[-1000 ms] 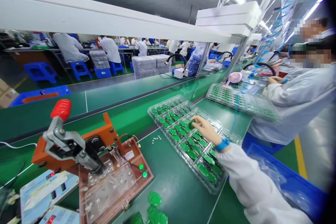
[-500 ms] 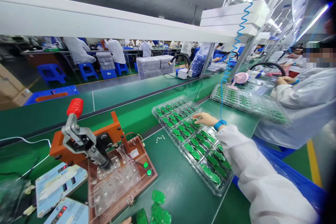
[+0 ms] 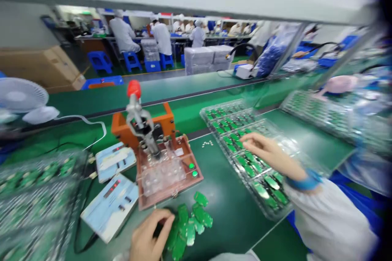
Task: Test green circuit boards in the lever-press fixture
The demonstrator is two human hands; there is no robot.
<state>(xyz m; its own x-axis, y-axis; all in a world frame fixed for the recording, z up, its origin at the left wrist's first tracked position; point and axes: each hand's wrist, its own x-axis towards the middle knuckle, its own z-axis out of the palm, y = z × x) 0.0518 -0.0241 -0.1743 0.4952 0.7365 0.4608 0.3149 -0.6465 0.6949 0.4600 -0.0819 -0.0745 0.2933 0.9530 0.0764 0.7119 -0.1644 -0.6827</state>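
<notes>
My left hand (image 3: 150, 234) is at the bottom of the view, its curled fingers at the edge of a pile of loose green circuit boards (image 3: 187, 224). I cannot tell whether it grips one. My right hand (image 3: 266, 153) lies over a clear plastic tray (image 3: 245, 161) of green boards in rows, its fingertips on the tray's near compartments, with no board visible in it. A blue wristband (image 3: 304, 181) circles my right wrist. To the left of the pile stands an orange press fixture (image 3: 142, 124) with a red-handled toggle clamp (image 3: 134, 89) above a clear acrylic jig (image 3: 162, 173).
Two pale blue test units (image 3: 114, 162) lie left of the jig, and a blurred tray of boards (image 3: 36, 195) sits at far left. A few tiny white parts (image 3: 207, 143) lie on the green bench mat (image 3: 232, 220). Another tray (image 3: 321, 116) stands at right.
The view has swung left and tilted level. My left hand has come into view at the pile of loose boards. My right hand has moved nearer, over the tray.
</notes>
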